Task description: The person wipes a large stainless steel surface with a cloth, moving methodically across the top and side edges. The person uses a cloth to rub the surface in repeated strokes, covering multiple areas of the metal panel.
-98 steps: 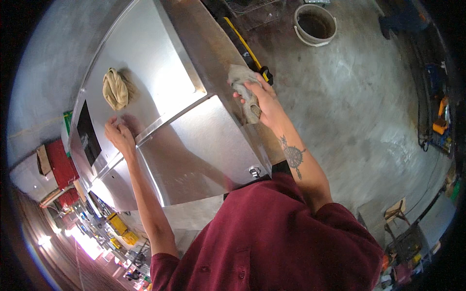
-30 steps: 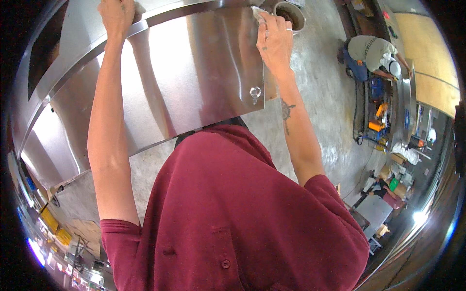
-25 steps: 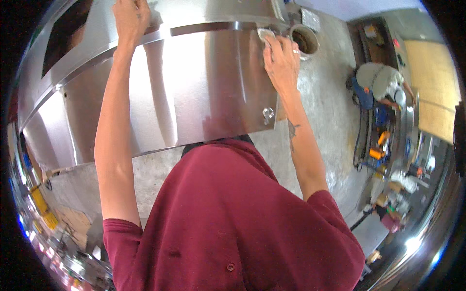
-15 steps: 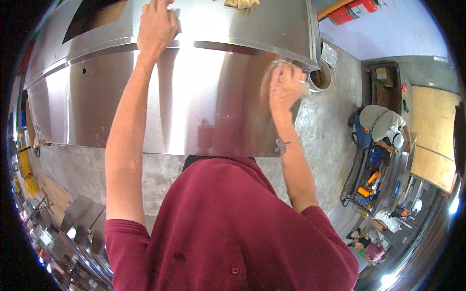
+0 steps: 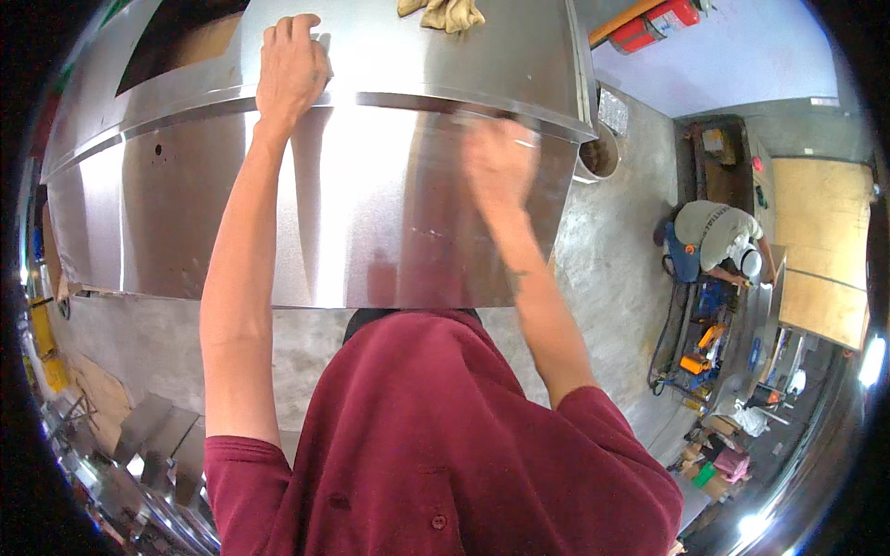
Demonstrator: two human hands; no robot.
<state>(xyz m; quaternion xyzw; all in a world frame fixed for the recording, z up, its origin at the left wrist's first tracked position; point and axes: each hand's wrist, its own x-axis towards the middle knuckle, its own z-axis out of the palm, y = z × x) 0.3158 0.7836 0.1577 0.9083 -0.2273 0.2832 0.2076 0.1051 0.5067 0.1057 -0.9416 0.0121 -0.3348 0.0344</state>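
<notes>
A large brushed stainless steel panel (image 5: 371, 204) with a raised ledge along its far side spreads out in front of me. My left hand (image 5: 292, 69) rests on the steel top beyond the ledge, fingers bent over the surface and apart, nothing seen in them. On the right part of the panel, just below the ledge, is my right hand (image 5: 501, 159), smeared by motion. Its fingers are closed, and what lies under them is hidden. A crumpled yellowish cloth or glove (image 5: 450, 13) lies on the top at the far edge.
A rectangular cut-out (image 5: 185, 42) opens in the top at the far left. A bucket (image 5: 601, 157) stands past the panel's right end, below a red fire extinguisher (image 5: 654, 26). Farther right, another person (image 5: 718, 232) bends over a workbench holding tools.
My right hand has swept left across the panel, from near its right end. My left hand stays on the top, slightly lower in view as the camera shifts.
</notes>
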